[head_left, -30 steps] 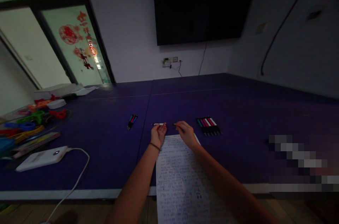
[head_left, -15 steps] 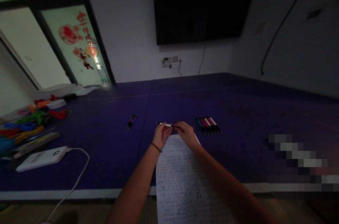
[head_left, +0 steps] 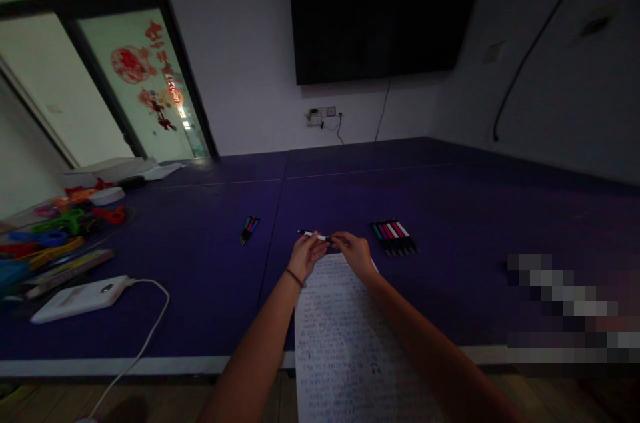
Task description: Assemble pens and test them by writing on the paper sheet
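Note:
Both hands are raised over the far end of a handwritten sheet of paper (head_left: 340, 329). Between them lies a white pen (head_left: 316, 235) with dark ends, held nearly level. My left hand (head_left: 306, 255) grips its barrel, thumb along the side. My right hand (head_left: 354, 251) pinches the dark end on the right; the fingertips hide that end. To the right, a row of several pens (head_left: 394, 237) with green, pink, red and white barrels lies side by side on the table. A smaller group of pens (head_left: 249, 230), green, red and blue, lies to the left.
The purple table (head_left: 215, 223) reaches to the wall. At the left are a white power bank (head_left: 80, 299) with a cable (head_left: 161, 309) hanging over the front edge, and a pile of colourful scissors (head_left: 65, 226). Papers (head_left: 115, 171) lie behind them. A blurred patch covers the right side.
The pen has shifted very slightly to the right and tilts a little more downward at its right end. Both hands keep their hold; the pens on the table stay put.

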`<move>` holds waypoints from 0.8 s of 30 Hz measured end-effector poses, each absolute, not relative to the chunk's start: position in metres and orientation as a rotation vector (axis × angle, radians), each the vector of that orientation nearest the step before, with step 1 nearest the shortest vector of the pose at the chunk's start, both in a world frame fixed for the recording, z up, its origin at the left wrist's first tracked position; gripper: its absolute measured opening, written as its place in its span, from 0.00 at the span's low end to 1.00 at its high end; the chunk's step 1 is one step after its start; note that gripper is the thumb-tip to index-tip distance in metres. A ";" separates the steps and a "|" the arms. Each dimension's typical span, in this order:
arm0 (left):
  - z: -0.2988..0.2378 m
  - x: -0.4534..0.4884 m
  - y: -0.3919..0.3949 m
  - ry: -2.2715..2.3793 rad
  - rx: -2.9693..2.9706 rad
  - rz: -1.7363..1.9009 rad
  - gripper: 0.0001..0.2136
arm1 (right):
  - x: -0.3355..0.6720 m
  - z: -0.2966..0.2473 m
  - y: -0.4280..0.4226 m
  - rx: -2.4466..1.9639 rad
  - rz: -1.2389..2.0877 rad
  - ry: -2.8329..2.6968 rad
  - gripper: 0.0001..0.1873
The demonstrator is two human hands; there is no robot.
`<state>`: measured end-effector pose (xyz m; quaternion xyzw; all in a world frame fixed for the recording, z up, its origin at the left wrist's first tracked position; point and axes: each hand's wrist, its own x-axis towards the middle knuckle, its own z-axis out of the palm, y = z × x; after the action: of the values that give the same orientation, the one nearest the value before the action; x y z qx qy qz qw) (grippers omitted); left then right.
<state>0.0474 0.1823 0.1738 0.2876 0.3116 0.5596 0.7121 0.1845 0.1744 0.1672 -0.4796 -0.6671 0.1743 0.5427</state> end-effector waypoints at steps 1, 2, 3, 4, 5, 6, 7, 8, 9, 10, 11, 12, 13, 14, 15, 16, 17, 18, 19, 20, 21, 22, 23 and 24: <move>0.175 0.048 0.182 0.685 0.636 1.233 0.08 | 0.184 0.166 0.175 -1.137 0.465 -1.567 0.11; 0.175 0.048 0.181 0.681 0.631 1.231 0.08 | 0.184 0.165 0.176 -1.132 0.514 -1.545 0.12; 0.176 0.049 0.181 0.678 0.621 1.238 0.07 | 0.184 0.164 0.177 -1.123 0.554 -1.521 0.13; 0.177 0.049 0.181 0.678 0.607 1.253 0.07 | 0.184 0.163 0.178 -1.114 0.580 -1.498 0.14; 0.177 0.049 0.181 0.678 0.588 1.274 0.07 | 0.184 0.163 0.179 -1.103 0.591 -1.480 0.15; 0.178 0.049 0.182 0.679 0.565 1.299 0.07 | 0.184 0.162 0.180 -1.094 0.589 -1.465 0.15; 0.178 0.049 0.182 0.680 0.540 1.324 0.07 | 0.185 0.162 0.181 -1.091 0.576 -1.457 0.16; 0.178 0.049 0.183 0.682 0.517 1.347 0.07 | 0.185 0.162 0.182 -1.095 0.557 -1.454 0.16; 0.179 0.049 0.183 0.683 0.497 1.364 0.07 | 0.186 0.162 0.182 -1.105 0.536 -1.456 0.15; 0.179 0.049 0.183 0.684 0.483 1.375 0.07 | 0.186 0.162 0.183 -1.120 0.517 -1.462 0.14; 0.179 0.048 0.183 0.685 0.478 1.376 0.07 | 0.186 0.163 0.182 -1.135 0.499 -1.471 0.12; 0.179 0.048 0.183 0.687 0.480 1.372 0.07 | 0.187 0.164 0.182 -1.148 0.485 -1.482 0.11; 0.179 0.048 0.183 0.688 0.486 1.365 0.07 | 0.187 0.164 0.182 -1.157 0.474 -1.492 0.11; 0.180 0.048 0.183 0.690 0.493 1.355 0.07 | 0.187 0.165 0.181 -1.164 0.465 -1.500 0.10; 0.180 0.047 0.183 0.693 0.500 1.345 0.07 | 0.187 0.166 0.180 -1.170 0.458 -1.508 0.10; 0.180 0.047 0.183 0.696 0.506 1.333 0.07 | 0.187 0.167 0.180 -1.179 0.450 -1.516 0.11; 0.180 0.047 0.183 0.701 0.510 1.321 0.07 | 0.188 0.168 0.179 -1.195 0.441 -1.527 0.11; 0.180 0.047 0.183 0.703 0.513 1.306 0.07 | 0.188 0.169 0.178 -1.218 0.431 -1.539 0.12; 0.180 0.046 0.183 0.704 0.516 1.289 0.07 | 0.188 0.169 0.177 -1.245 0.419 -1.553 0.14; 0.180 0.046 0.183 0.702 0.517 1.273 0.07 | 0.189 0.170 0.176 -1.276 0.405 -1.564 0.15; 0.180 0.046 0.184 0.698 0.519 1.260 0.08 | 0.189 0.171 0.176 -1.308 0.389 -1.573 0.17; 0.180 0.045 0.184 0.691 0.520 1.251 0.08 | 0.189 0.171 0.175 -1.336 0.372 -1.580 0.19; 0.179 0.045 0.184 0.682 0.522 1.246 0.08 | 0.189 0.172 0.174 -1.358 0.358 -1.588 0.20; 0.179 0.045 0.184 0.673 0.525 1.243 0.08 | 0.189 0.172 0.174 -1.371 0.350 -1.594 0.21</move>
<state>0.0452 0.1838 0.1788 0.2384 0.3053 0.5644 0.7290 0.1891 0.1739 0.1722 -0.5629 -0.6544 0.1437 0.4841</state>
